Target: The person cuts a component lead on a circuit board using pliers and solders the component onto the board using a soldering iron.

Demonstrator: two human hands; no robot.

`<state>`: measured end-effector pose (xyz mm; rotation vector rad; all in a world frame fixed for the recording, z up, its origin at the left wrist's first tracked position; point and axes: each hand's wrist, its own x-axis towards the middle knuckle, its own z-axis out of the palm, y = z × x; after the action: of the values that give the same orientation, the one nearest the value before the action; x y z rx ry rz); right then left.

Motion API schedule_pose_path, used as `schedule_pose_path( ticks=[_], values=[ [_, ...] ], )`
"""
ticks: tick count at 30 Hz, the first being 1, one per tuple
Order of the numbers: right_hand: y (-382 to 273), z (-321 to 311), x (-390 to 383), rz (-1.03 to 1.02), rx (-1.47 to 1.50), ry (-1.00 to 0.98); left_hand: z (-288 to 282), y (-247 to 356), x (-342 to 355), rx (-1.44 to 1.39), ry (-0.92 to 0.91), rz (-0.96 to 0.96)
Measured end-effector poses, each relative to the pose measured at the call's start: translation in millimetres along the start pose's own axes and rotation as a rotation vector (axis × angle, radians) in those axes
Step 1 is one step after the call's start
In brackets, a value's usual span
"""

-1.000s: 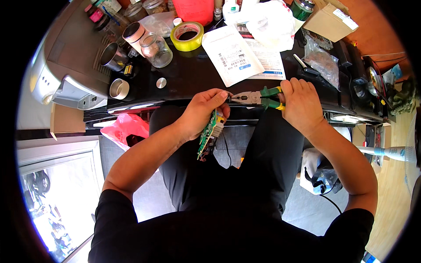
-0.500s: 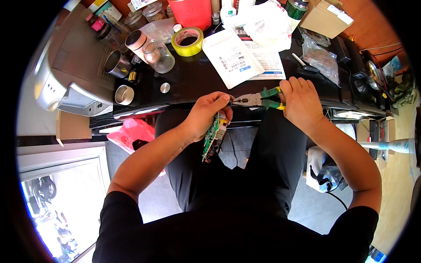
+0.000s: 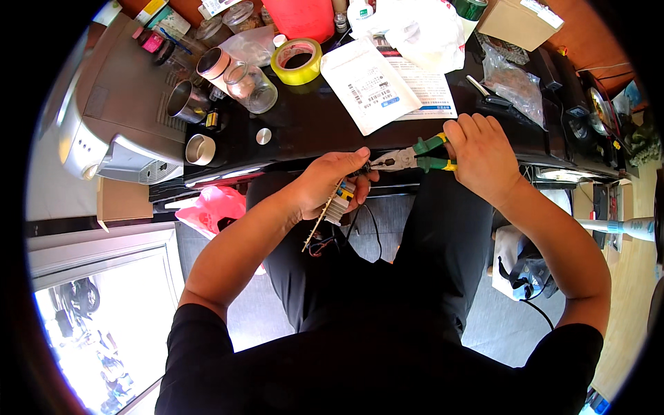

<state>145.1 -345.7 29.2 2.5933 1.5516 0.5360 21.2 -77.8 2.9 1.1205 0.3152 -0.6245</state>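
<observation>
My left hand (image 3: 330, 181) is closed around a circuit board (image 3: 319, 225), seen nearly edge-on, with a finned metal heat sink (image 3: 337, 209) and a yellow part on it. Dark wires (image 3: 319, 243) dangle below the board. In my right hand (image 3: 486, 158) are pliers (image 3: 430, 153) with green and yellow handles. Their metal jaws point left and reach the fingertips of my left hand, by a small dark part at the board's upper end. Whether the jaws grip that part is too small to tell. Both hands are above my lap, at the desk's front edge.
On the black desk (image 3: 304, 124) are a white envelope (image 3: 370, 86), yellow tape (image 3: 296, 61), a glass jar (image 3: 250, 88), a metal cup (image 3: 200, 149) and a small round lid (image 3: 263, 135). A grey machine (image 3: 124, 97) stands left. A plastic bag (image 3: 512, 84) lies right.
The circuit board has turned in my left hand: its green face showed before, and now its edge and heat sink show. The pliers stay at my left fingertips. The whole view has shifted slightly.
</observation>
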Motion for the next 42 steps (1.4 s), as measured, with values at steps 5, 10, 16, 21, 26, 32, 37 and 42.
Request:
schedule_pose_path(
  ticks=[5, 10, 16, 21, 26, 32, 37, 42],
  values=[
    [-2, 0, 2, 0.025, -0.015, -0.061, -3, -4, 4, -0.056, 0.001, -0.014],
    [-3, 0, 2, 0.054, -0.027, -0.088, 1, -2, 5, -0.085, 0.037, 0.007],
    [-2, -2, 1, 0.027, -0.035, -0.124, 1, -6, 7, -0.059, 0.046, 0.011],
    [0, -2, 5, -0.029, -0.052, -0.109, -3, -11, 7, 0.017, 0.019, 0.008],
    [1, -1, 5, 0.006, -0.056, -0.149, -1, -8, 4, -0.082, 0.013, -0.01],
    [3, -1, 2, 0.005, -0.052, -0.141, 2, -12, 10, -0.055, 0.015, 0.003],
    [6, 0, 5, -0.014, -0.05, -0.156, 3, -14, 11, -0.001, 0.027, 0.001],
    [4, 1, 1, -0.017, -0.03, -0.155, 1, -12, 9, -0.051, -0.019, -0.032]
  ],
)
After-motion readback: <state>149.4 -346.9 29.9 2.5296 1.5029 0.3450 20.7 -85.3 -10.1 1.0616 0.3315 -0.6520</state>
